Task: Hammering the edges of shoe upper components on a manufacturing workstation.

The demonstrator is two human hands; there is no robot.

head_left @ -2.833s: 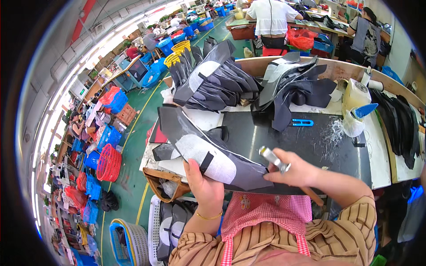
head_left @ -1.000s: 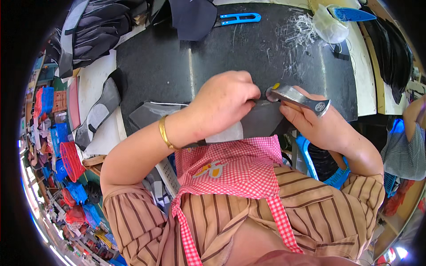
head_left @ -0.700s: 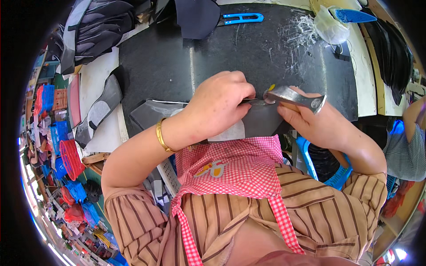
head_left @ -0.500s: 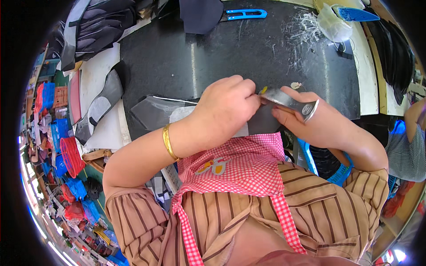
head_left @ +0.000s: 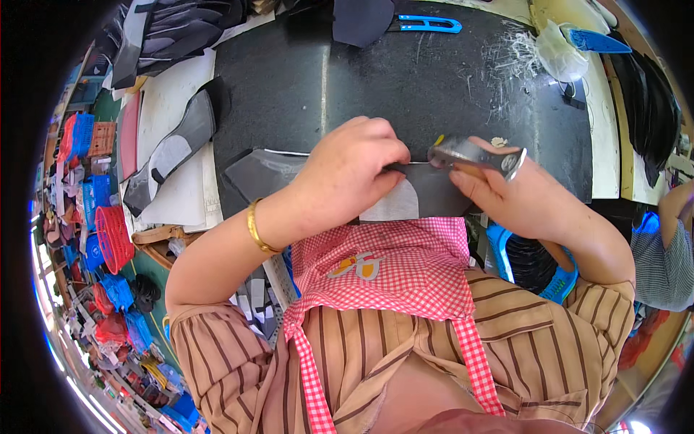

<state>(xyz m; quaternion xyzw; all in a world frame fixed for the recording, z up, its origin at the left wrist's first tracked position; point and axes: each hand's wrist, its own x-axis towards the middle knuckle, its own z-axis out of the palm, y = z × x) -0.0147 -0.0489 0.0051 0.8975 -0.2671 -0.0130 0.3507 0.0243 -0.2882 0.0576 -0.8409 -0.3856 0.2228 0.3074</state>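
Observation:
A long dark grey shoe-upper piece [head_left: 262, 173] lies across the black work surface in front of me, with a light grey patch [head_left: 392, 203] and a thin white line along its far edge. My left hand [head_left: 343, 173] is closed, thumb and fingers pinching that far edge near the patch. In my right hand [head_left: 524, 199] is a metal hammer [head_left: 477, 155], its fingers wrapped round the handle, which is mostly hidden. The hammer's head hovers over or rests by the piece's right part; contact cannot be made out.
Blue thread snips [head_left: 430, 24] lie at the far edge beside a dark cut piece [head_left: 361, 20]. Another upper piece [head_left: 177, 145] rests on white board at left, below stacked dark pieces [head_left: 181, 29]. A white bag with a blue tool [head_left: 596, 41] stands at far right. A person's arm [head_left: 676, 210] shows at right.
My left hand and the hammer have drawn apart, uncovering more of the piece's edge and its light patch. The whole view has shifted slightly.

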